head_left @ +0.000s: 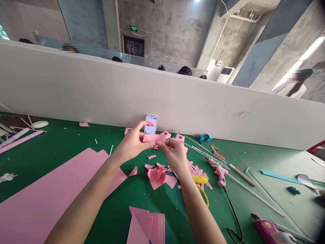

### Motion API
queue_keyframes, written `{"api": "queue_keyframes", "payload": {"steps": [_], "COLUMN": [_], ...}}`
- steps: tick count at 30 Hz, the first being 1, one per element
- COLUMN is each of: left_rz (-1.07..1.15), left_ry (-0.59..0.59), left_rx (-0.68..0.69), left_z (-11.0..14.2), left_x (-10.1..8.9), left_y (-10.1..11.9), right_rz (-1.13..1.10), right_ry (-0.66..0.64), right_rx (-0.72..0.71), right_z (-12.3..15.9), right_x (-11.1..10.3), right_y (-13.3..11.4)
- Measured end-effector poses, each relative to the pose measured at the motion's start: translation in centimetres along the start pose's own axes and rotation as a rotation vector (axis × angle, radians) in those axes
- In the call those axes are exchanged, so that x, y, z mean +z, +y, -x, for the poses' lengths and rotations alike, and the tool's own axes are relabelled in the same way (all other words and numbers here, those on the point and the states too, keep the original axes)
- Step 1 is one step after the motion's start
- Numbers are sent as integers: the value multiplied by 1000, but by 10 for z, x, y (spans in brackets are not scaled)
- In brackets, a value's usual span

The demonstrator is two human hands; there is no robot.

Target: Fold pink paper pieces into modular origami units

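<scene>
A small folded piece of pink paper (152, 138) is held up between my two hands, in front of a phone (151, 122) propped against the white partition. My left hand (133, 144) pinches its left end, thumb along the lower edge and index finger raised over the phone's screen. My right hand (175, 152) grips the lower right edge between thumb and fingers. Pink paper scraps (156, 176) lie on the green table below. Yellow-handled scissors (200, 179) rest beside my right wrist, their blades partly hidden.
A large pink sheet (58, 189) covers the table's left; folded pink pieces (146, 225) lie in front. To the right are a pink glue gun (219, 173) with its cord, clear glue sticks (256, 195) and a magenta tool (269, 232). The white partition (101, 91) rises behind.
</scene>
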State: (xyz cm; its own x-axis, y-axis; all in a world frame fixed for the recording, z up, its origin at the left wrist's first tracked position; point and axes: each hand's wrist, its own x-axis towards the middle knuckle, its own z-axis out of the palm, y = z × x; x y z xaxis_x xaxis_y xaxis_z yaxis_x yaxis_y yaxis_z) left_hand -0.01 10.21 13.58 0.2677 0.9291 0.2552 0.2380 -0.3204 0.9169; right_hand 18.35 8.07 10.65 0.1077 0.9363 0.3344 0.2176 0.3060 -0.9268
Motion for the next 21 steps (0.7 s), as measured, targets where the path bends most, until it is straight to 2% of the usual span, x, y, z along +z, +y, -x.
{"api": "queue_keyframes", "payload": {"steps": [6,10,15,21], "left_rz": [-31,-33,-131,-115], "left_ry": [-13,-47,-1,17], "left_rx": [-80,-91,-104,-125], "left_z": [3,2,2,3], "left_x": [-3,-6,-10,-10], "left_y": [9,9,10,12], "right_rz": [35,134,59,-14], "right_ry": [-110,-51,-58,-110], "right_rx": [40,-20,-11,23], "right_z": [1,2,2,2], "right_x": [-3,-3,1,2], "right_y": [-1,-2,-1,0]}}
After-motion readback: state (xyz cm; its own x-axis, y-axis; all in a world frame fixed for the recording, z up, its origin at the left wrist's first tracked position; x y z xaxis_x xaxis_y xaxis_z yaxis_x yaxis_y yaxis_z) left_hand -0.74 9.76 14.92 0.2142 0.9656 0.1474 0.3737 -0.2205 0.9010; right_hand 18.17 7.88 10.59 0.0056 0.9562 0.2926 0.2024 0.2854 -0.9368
